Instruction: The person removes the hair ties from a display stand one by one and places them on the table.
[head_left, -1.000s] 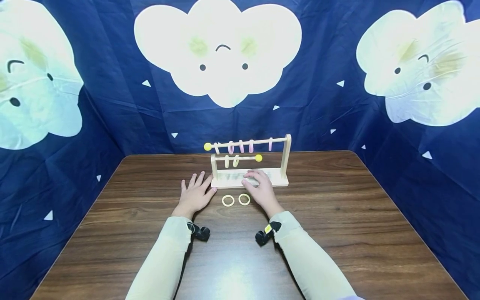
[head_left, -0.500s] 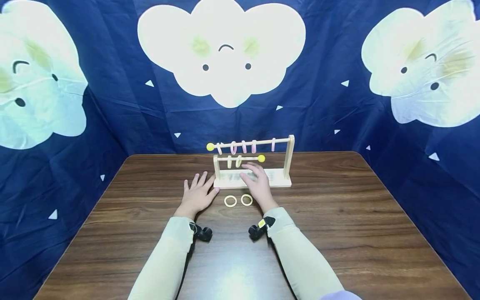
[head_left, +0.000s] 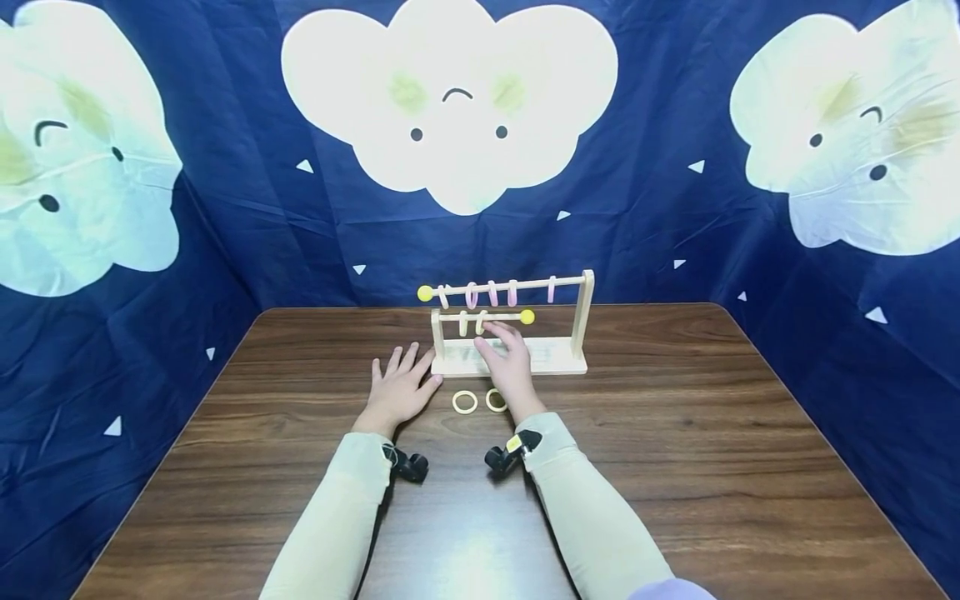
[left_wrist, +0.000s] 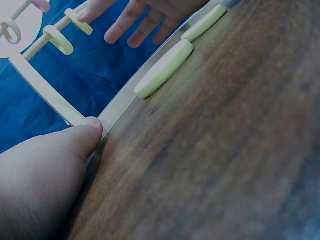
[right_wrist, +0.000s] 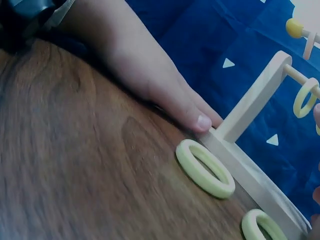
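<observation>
A wooden ring stand [head_left: 558, 360] has two horizontal rods with yellow end balls. On its lower rod hang two pale yellow rings, a left ring [left_wrist: 59, 41] and a right ring [head_left: 482, 323]. My right hand [head_left: 513, 371] reaches over the base; its index fingertip meets the right ring, while the thumb stays apart below and the other fingers hang loose. Spread on the table, my left hand [head_left: 397, 393] has its thumb against the base's left corner. Two more pale yellow rings lie before the base: a left one [right_wrist: 200, 183] and a right one [right_wrist: 247, 227], partly hidden by my right hand in the head view.
Several pink rings [head_left: 492, 293] and a cream ring [head_left: 444, 297] hang on the upper rod [head_left: 531, 284], behind the lower one. The brown wooden table [head_left: 712, 450] backs onto a blue cloth [head_left: 247, 208] with white clouds.
My right hand has moved leftward and up from over the base to the right ring on the lower rod. My left hand keeps its place; the whole view shifts slightly.
</observation>
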